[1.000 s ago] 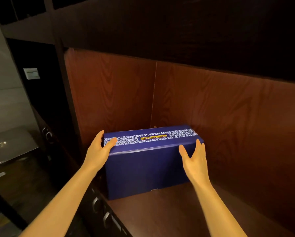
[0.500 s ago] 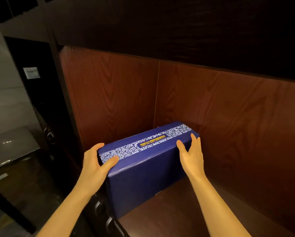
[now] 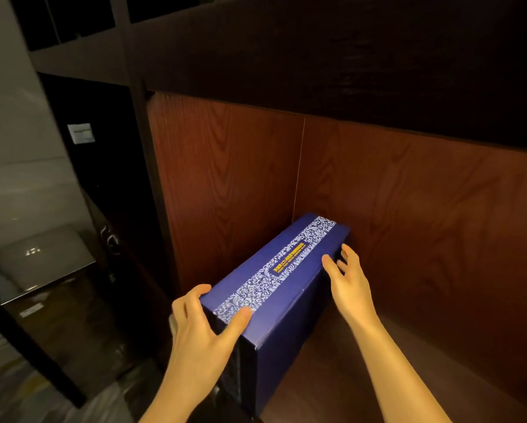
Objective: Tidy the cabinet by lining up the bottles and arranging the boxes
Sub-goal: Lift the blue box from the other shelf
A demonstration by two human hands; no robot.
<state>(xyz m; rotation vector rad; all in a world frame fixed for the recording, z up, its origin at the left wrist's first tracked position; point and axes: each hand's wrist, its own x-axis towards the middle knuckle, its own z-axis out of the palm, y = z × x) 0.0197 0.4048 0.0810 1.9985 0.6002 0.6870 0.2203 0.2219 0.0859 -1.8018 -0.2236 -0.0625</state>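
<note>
A dark blue box (image 3: 286,325) with a white patterned band and yellow lettering on top stands on the cabinet shelf (image 3: 332,377), turned diagonally with its far end in the back corner. My left hand (image 3: 201,328) grips its near end, thumb on the top band and fingers round the left edge. My right hand (image 3: 347,279) lies against the box's right side near the far end, fingers spread and fairly straight. No bottles are in view.
The shelf has red-brown wooden back panels (image 3: 408,209) and a dark overhanging board above. Left of the cabinet stands a dark glass-topped side table (image 3: 42,270), and a pale wall. Drawer handles (image 3: 111,239) show below the shelf's left edge.
The box has swung from lying crosswise to pointing diagonally into the back corner. My left hand drew its near end toward me; my right hand slid along its right side.
</note>
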